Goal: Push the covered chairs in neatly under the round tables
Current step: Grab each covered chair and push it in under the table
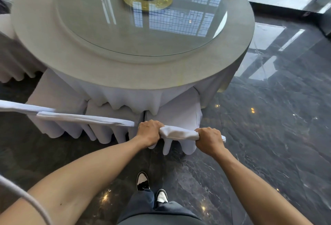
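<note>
Hands, left [149,131] and right [208,139], each curl a grip around the covered chair [179,115]'s top rail, likely the firmest hold, since its loose cloth probably slips.

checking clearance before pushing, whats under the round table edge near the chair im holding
The white tablecloth skirt hangs under the round table rim, and the covered chair seat sits partly beneath it. Table legs are hidden by cloth.

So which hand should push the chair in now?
Probably both together: the left hand and right hand each grip the covered chair's top edge, evenly spaced, so neither is better placed.
</note>
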A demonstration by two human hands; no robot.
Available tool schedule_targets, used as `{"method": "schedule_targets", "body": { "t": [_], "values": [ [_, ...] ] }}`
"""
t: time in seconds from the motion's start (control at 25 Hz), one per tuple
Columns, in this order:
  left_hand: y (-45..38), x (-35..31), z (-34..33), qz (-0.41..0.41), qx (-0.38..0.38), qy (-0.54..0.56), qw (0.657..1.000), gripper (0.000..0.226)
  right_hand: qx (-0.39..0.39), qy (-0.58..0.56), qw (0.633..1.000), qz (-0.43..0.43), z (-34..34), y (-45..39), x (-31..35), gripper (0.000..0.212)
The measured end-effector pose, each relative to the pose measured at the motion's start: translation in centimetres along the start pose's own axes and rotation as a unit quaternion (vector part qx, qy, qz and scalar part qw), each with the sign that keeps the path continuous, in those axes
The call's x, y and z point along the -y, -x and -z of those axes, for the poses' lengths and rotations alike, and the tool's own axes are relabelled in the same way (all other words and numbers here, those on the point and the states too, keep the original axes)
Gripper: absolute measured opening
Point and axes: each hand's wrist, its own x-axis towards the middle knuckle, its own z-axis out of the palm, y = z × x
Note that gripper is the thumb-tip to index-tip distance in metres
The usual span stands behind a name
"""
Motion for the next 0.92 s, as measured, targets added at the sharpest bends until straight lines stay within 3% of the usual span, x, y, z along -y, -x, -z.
{"method": "schedule_targets", "body": {
  "t": [0.2,0.44,0.64,0.92],
  "values": [
    [0.2,0.3,-0.1,0.002,0.024,-0.018,1.0,0.008,-0.018,-0.001,1.0,0.018,-0.8,1.0,0.9,0.02],
    [-0.5,0.0,-0.1,0.008,-0.011,-0.016,1.0,0.012,0.007,-0.027,1.0,0.001,-0.5,-0.1,0.5,0.024],
    [-0.7,-1.0,0.2,0.025,-0.023,0.033,0.999,0.013,0.002,-0.036,0.999,-0.024,-0.3,-0.9,-0.6,0.026],
    [0.1,-0.6,1.4,0.027,0.023,0.118,0.992,0.018,0.017,-0.084,0.996,-0.028,0.1,-0.4,-0.6,0.031]
  ]
}}
